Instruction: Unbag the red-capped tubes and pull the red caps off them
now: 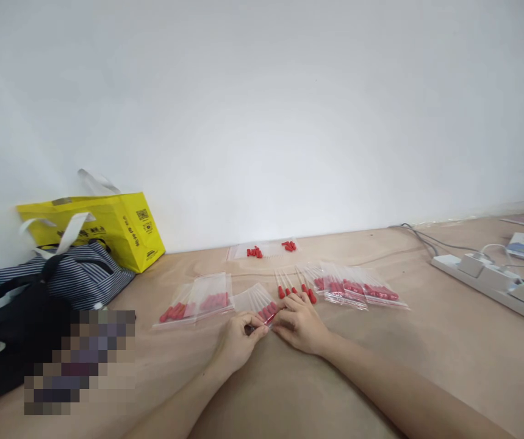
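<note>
A clear zip bag (249,300) lies on the table in front of me, holding several thin clear droppers with red rubber bulbs. My left hand (240,342) pinches the bag's near edge between thumb and fingers. At the right end of that same edge, my right hand (302,324) is closed on the bag, its fingers bent over the red bulbs. Just beyond my right fingers lie several loose droppers (281,292), bulbs toward me. Part of the bag's edge is hidden behind my fingers.
Filled zip bags (211,292) lie to the left, and more overlapping filled bags (354,288) fan out to the right. Near the wall rests another clear bag (271,249) with red bulbs. A yellow bag (143,228), striped bag (92,277) and black bag (19,329) stand left; a power strip (454,268) lies right.
</note>
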Demonstrator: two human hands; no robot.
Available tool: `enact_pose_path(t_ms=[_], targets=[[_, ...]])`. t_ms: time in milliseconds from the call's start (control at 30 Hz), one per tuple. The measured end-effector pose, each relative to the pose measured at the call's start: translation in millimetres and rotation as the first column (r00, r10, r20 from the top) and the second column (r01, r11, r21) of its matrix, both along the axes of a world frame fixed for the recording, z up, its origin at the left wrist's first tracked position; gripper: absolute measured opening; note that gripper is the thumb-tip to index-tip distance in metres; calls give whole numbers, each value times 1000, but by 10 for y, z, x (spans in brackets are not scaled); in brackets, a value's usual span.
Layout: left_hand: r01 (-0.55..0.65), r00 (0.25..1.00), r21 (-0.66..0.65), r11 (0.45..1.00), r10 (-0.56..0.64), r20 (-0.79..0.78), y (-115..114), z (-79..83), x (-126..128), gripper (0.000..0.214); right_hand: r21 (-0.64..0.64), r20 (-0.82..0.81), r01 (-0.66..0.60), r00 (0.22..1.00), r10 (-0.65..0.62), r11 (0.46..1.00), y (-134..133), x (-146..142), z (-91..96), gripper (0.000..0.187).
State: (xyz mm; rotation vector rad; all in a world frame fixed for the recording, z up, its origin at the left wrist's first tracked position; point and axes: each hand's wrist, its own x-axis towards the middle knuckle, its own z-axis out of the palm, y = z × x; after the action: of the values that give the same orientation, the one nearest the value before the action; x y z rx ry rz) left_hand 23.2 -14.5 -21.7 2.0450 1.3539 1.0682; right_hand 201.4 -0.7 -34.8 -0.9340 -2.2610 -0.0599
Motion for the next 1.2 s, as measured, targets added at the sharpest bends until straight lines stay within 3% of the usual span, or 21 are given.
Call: enact_pose_path(t_ms=[200, 467, 733, 900, 1067, 1133, 1200], targets=[[-28, 999, -8, 1000, 27, -25, -35, 54, 65, 15, 131, -36, -39, 998, 44, 991, 10, -33, 13, 12], [1, 997, -9, 1000, -2, -71, -1, 83, 111, 19, 344, -13, -54, 998, 63, 938, -6, -28, 22, 22], [16, 990, 162, 987, 7, -139, -34, -9, 124, 17, 199, 73, -58, 996, 44, 978, -40, -54, 45, 19], [-75, 981, 122, 990, 95, -170, -13, -45, 131, 19, 39, 104, -135, 986, 131, 990, -84, -72, 76, 18], [-206, 964, 97, 974, 219, -150, -9, -23, 70, 23, 16, 163, -156, 975, 151, 988, -97, 11, 108, 16], [-157, 972, 119, 980, 175, -159, -20, 16, 15, 23, 4, 176, -149, 973, 146, 989, -99, 81, 124, 17], [-15, 979, 112, 994, 37, -200, -31, 59, -43, 22, -17, 164, -144, 976, 144, 989, -103, 154, 137, 16]])
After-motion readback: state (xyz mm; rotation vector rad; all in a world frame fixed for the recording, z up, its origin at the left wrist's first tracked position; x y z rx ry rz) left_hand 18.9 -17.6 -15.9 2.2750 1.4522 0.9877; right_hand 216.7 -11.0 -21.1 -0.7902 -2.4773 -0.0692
